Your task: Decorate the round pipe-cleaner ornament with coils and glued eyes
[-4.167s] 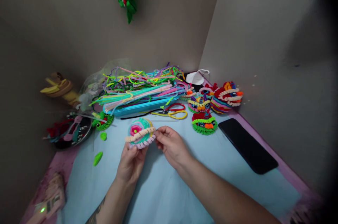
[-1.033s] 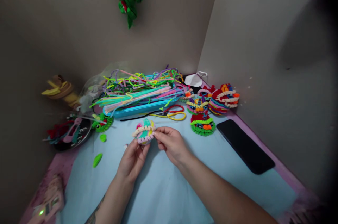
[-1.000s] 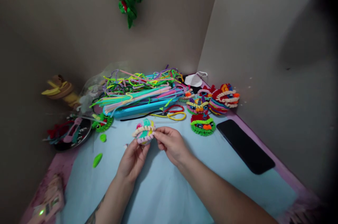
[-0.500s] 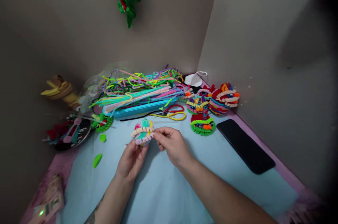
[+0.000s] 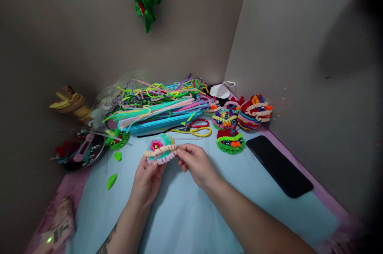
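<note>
Between my hands is a pastel pipe-cleaner figure [image 5: 162, 144], rounded, with a pink spiral on a turquoise side and twisted cream and lilac strips along its lower edge. My left hand [image 5: 149, 178] is closed around its underside, thumb on the front. With thumb and index finger, my right hand [image 5: 194, 164] pinches the right end of the twisted strips. Just behind lie scissors [image 5: 200, 129] with red and yellow handles. Two bright green fuzzy pieces, a small one [image 5: 117, 156] and a longer one [image 5: 111, 181], rest on the blue cloth to the left.
A blue tray [image 5: 167, 124] heaped with pipe cleaners stands at the back. Several finished pipe-cleaner heads [image 5: 230, 142] sit right of it, near a black phone [image 5: 279, 166]. At left are a round dish [image 5: 97, 154], a green figure [image 5: 118, 139] and a pink device [image 5: 56, 232].
The figure has turned in my hands, so its pink spiral side now faces me more. My right hand keeps its pinch at the right end.
</note>
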Tool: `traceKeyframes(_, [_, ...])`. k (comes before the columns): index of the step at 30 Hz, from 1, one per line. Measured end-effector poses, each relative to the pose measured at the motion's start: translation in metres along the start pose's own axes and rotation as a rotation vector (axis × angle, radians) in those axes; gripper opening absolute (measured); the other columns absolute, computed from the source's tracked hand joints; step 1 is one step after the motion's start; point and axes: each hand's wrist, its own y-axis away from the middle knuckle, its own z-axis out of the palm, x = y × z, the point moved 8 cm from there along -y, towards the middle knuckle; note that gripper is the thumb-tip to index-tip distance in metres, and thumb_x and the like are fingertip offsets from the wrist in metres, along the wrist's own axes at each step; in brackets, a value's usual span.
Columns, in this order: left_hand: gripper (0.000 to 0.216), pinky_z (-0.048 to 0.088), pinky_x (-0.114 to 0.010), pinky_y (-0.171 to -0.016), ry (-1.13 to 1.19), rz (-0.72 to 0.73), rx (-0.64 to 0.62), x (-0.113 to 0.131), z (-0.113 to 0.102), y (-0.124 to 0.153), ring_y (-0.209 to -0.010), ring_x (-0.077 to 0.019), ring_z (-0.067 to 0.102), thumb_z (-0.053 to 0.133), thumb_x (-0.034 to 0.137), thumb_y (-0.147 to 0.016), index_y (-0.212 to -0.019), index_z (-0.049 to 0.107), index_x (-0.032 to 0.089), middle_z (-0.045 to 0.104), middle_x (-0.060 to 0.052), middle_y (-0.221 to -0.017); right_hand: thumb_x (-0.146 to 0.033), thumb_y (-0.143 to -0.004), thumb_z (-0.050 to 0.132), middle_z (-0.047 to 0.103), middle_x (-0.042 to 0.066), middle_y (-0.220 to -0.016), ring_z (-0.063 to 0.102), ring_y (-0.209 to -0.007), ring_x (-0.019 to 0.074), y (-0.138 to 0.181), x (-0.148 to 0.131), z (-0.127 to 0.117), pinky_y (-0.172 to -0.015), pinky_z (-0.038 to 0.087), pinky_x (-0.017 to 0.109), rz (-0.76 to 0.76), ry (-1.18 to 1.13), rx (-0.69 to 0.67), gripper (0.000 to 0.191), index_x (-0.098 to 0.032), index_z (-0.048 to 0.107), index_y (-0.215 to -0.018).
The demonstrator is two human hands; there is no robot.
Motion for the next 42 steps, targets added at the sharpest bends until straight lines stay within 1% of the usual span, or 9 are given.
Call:
traceKeyframes(6, [0.041,0.052,-0.03,-0.091,-0.048,0.045,-0.007,0.005,0.003,0.002,-0.101,-0.0218,0.065,0.08,0.021,-0.066,-0.104,0.066,0.017,0.071,-0.008,-0.106,-0.044,-0.057,0.078,0.055,-0.004,-0.056,0.046,-0.047,0.0068,0.001,0.003,0.001,-0.037,0.03,0.017,0.039,-0.041,0.01,0.035,-0.015,0.062,-0.068])
traceKeyframes(9, [0.046,0.051,-0.031,-0.092,-0.052,0.046,-0.016,0.005,0.004,0.003,-0.104,-0.0233,0.064,0.08,0.021,-0.066,-0.109,0.064,0.018,0.069,-0.009,-0.111,-0.043,-0.057,0.077,0.053,-0.004,-0.054,0.045,-0.047,0.0064,0.001,0.007,0.002,-0.037,0.028,0.016,0.094,-0.057,-0.012,0.034,-0.014,0.061,-0.066])
traceKeyframes(11, [0.045,0.052,-0.03,-0.091,-0.046,0.043,-0.025,0.004,0.004,0.002,-0.102,-0.022,0.065,0.08,0.021,-0.067,-0.109,0.064,0.018,0.07,-0.008,-0.11,-0.041,-0.057,0.076,0.053,-0.004,-0.052,0.044,-0.045,0.0058,0.001,0.008,0.003,-0.037,0.028,0.016,0.102,-0.057,-0.024,0.032,-0.014,0.061,-0.066])
traceKeyframes(17, [0.039,0.053,-0.024,-0.091,0.029,-0.029,-0.021,-0.003,-0.001,0.0,-0.101,-0.0181,0.065,0.075,0.019,-0.073,-0.11,0.064,0.015,0.07,-0.008,-0.11,-0.036,-0.063,0.072,0.054,-0.004,-0.053,0.042,-0.044,0.0065,0.001,-0.001,-0.001,-0.038,0.03,0.019,-0.036,0.023,0.052,0.024,-0.015,0.063,-0.07])
traceKeyframes(22, [0.04,0.052,-0.026,-0.092,0.059,-0.053,-0.005,-0.006,-0.003,-0.002,-0.104,-0.0199,0.065,0.075,0.019,-0.072,-0.11,0.065,0.015,0.07,-0.009,-0.112,-0.035,-0.065,0.072,0.054,-0.005,-0.053,0.042,-0.042,0.007,0.002,-0.004,-0.002,-0.039,0.03,0.021,-0.095,0.041,0.069,0.021,-0.016,0.063,-0.07])
traceKeyframes(28, [0.041,0.05,-0.029,-0.096,0.035,-0.025,-0.005,-0.003,0.0,0.001,-0.107,-0.0219,0.063,0.076,0.02,-0.071,-0.109,0.065,0.015,0.069,-0.009,-0.113,-0.035,-0.06,0.074,0.05,-0.006,-0.049,0.039,-0.04,0.0053,0.002,-0.003,-0.002,-0.037,0.027,0.019,-0.045,-0.052,0.079,0.024,-0.016,0.061,-0.066])
traceKeyframes(32, [0.041,0.052,-0.027,-0.093,0.032,-0.015,-0.01,-0.001,0.002,0.002,-0.104,-0.02,0.064,0.076,0.02,-0.07,-0.109,0.065,0.016,0.069,-0.008,-0.111,-0.037,-0.059,0.074,0.05,-0.007,-0.047,0.038,-0.038,0.0045,0.0,0.002,-0.001,-0.036,0.025,0.018,0.018,-0.076,0.056,0.026,-0.016,0.061,-0.065])
traceKeyframes(38, [0.041,0.053,-0.026,-0.089,0.014,0.007,-0.038,0.001,0.004,0.003,-0.099,-0.019,0.066,0.078,0.018,-0.067,-0.106,0.066,0.018,0.07,-0.007,-0.107,-0.039,-0.062,0.072,0.048,-0.007,-0.047,0.038,-0.038,0.0042,-0.002,0.008,0.001,-0.035,0.024,0.017,0.061,-0.047,0.024,0.027,-0.015,0.06,-0.064])
traceKeyframes(42, [0.038,0.053,-0.028,-0.09,-0.004,-0.003,-0.04,0.0,0.004,0.004,-0.096,-0.0184,0.067,0.078,0.019,-0.068,-0.103,0.067,0.018,0.071,-0.006,-0.104,-0.04,-0.062,0.072,0.047,-0.007,-0.047,0.037,-0.039,0.0043,0.0,0.007,0.002,-0.035,0.024,0.017,0.068,-0.043,0.032,0.027,-0.015,0.06,-0.065])
